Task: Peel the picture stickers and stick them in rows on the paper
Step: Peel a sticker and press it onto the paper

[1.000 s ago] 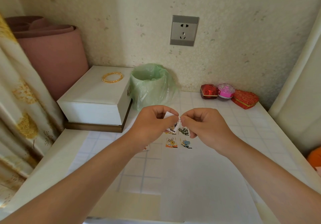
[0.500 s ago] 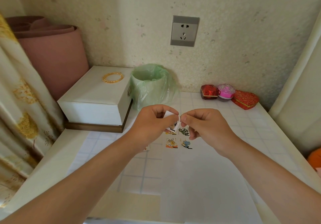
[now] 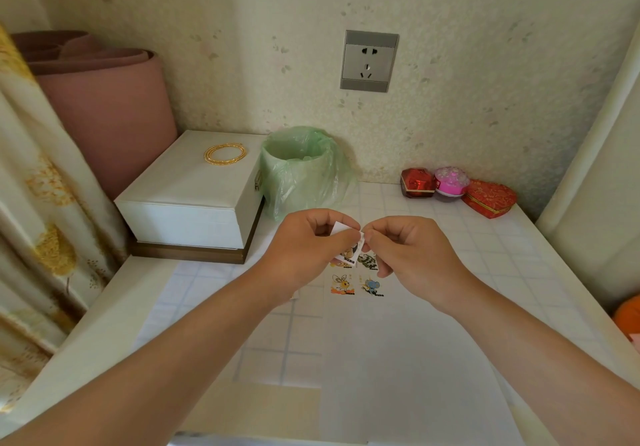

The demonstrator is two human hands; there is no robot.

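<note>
Now your left hand pinches the sticker, long axis tilted upright, just above the rows on the paper; your right hand pinches its top right corner to peel.

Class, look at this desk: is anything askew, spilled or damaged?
Nothing stands out. The cartoon picture stickers sit in even rows on the white paper sheet; the left hand and right hand pinch another small sticker.
</note>
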